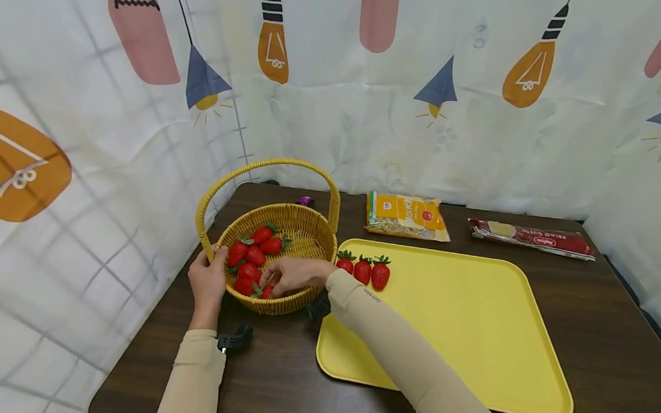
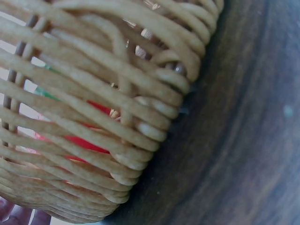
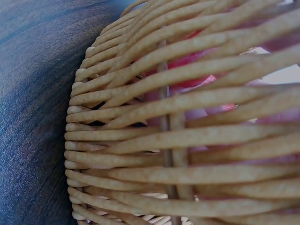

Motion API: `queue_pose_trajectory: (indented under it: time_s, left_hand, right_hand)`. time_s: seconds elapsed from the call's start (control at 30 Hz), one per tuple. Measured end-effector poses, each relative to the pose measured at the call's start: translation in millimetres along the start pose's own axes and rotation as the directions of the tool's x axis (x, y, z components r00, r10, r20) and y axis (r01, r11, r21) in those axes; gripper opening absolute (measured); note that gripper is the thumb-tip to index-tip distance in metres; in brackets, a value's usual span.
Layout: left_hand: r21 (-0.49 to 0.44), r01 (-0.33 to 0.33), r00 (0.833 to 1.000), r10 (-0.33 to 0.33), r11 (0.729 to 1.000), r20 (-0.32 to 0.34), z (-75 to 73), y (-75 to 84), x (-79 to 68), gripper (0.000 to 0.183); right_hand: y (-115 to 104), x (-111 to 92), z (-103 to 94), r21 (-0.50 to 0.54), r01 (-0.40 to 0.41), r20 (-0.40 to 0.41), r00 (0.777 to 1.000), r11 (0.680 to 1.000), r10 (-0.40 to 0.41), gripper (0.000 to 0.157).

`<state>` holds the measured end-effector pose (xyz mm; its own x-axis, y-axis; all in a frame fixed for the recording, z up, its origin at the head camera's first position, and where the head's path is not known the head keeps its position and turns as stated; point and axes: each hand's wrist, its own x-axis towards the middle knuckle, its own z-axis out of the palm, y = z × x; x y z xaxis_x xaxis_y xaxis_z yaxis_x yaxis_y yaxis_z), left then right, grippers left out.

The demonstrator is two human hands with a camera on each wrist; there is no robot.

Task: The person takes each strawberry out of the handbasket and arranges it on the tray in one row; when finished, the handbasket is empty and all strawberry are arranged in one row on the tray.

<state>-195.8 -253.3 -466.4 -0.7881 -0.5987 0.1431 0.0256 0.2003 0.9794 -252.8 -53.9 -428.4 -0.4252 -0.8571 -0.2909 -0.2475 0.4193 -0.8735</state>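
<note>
A yellow wicker basket (image 1: 306, 230) with a tall arched handle holds several red strawberries (image 1: 249, 271) on its left side. My left hand (image 1: 208, 281) grips the basket's left rim by the foot of the handle. Inside the front of the basket, my right hand (image 1: 289, 275) has its fingers curled down onto a strawberry (image 1: 267, 292), partly hidden by them. Both wrist views are filled by the basket's woven wall (image 2: 93, 93), with red showing through the gaps. Three strawberries (image 1: 380, 274) lie in a row at the upper left of a yellow tray (image 1: 448, 327).
The tray lies right of the basket on a dark wooden table (image 1: 274, 380). Behind it are a yellow food packet (image 1: 408, 216) and a long red packet (image 1: 533, 238). A small purple wrapped item (image 1: 305, 200) lies behind the basket. Patterned cloth (image 1: 341, 125) hangs around the table.
</note>
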Motion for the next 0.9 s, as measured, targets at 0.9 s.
queue_pose_trajectory:
  time_s: [0.9]
  left_hand:
    - [0.038, -0.004, 1.0, 0.005, 0.999, -0.008, -0.2, -0.2, 3.6, 0.036]
  right_hand:
    - [-7, -17, -4.9, 0.047, 0.155, -0.183, 0.973, 0.987, -0.144, 0.037]
